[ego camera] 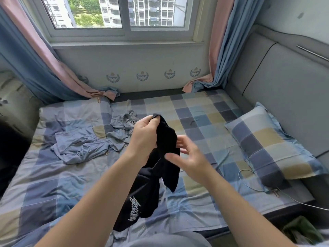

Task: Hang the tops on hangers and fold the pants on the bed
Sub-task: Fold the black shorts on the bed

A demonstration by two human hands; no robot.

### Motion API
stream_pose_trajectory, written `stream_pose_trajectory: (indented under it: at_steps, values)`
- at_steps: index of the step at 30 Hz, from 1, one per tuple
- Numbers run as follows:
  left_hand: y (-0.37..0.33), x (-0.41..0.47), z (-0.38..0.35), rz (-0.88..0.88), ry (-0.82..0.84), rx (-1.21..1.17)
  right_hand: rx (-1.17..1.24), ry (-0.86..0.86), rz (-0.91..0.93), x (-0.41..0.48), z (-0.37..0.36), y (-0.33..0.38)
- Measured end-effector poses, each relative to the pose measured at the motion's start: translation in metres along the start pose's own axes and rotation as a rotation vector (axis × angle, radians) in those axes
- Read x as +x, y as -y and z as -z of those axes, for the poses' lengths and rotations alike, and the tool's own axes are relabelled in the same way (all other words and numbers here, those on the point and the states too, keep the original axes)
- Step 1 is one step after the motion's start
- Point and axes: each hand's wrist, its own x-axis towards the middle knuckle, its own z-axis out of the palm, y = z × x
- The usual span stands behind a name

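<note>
A black garment (156, 177) with white lettering near its hem hangs above the middle of the bed (195, 125). My left hand (145, 135) grips its upper edge, bunched in the fist. Just to the right, my right hand (185, 155) has its fingers spread and relaxed against the black cloth, its image blurred. Blue-grey shorts (80, 147) with an elastic waist lie crumpled on the bed's left side. A grey-blue garment (121, 129) lies bunched beside them, behind my left hand. No hanger is in view.
A checked pillow (270, 143) lies at the right by the grey padded headboard (284, 90). A thin white cable (252, 188) trails over the bed's right edge. Curtains (219, 65) drape onto the bed's far corners under the window. Dark green cloth (302, 230) sits bottom right.
</note>
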Motion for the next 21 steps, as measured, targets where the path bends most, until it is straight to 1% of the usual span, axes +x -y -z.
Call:
stream_pose_trajectory:
  at_steps: [1,5,8,9,11,13,14,18,21]
  values:
    - [-0.002,-0.002,-0.002,0.003,0.021,-0.029,-0.027,0.003,-0.022,0.001,-0.007,-0.003]
    - [-0.010,-0.009,-0.005,-0.017,0.043,-0.146,-0.175,-0.102,-0.135,0.008,-0.021,-0.026]
    - [-0.016,-0.008,0.003,-0.046,0.001,-0.213,-0.264,-0.066,-0.289,0.007,-0.013,-0.053]
    - [-0.017,-0.006,0.008,-0.055,-0.022,-0.235,-0.347,-0.039,-0.343,0.006,-0.009,-0.062]
    - [-0.017,-0.002,0.017,-0.066,-0.060,-0.267,-0.588,0.016,-0.412,0.004,0.001,-0.075]
    - [-0.012,0.002,0.024,-0.060,-0.088,-0.289,-0.745,0.011,-0.417,0.004,0.009,-0.078]
    - [-0.009,0.004,0.027,-0.051,-0.104,-0.301,-0.763,0.005,-0.415,0.005,0.015,-0.077]
    - [0.006,0.014,0.037,-0.018,-0.156,-0.295,-0.654,-0.028,-0.381,0.012,0.037,-0.072]
    - [0.015,0.021,0.041,0.012,-0.105,-0.207,-0.661,-0.037,-0.318,0.018,0.045,-0.056]
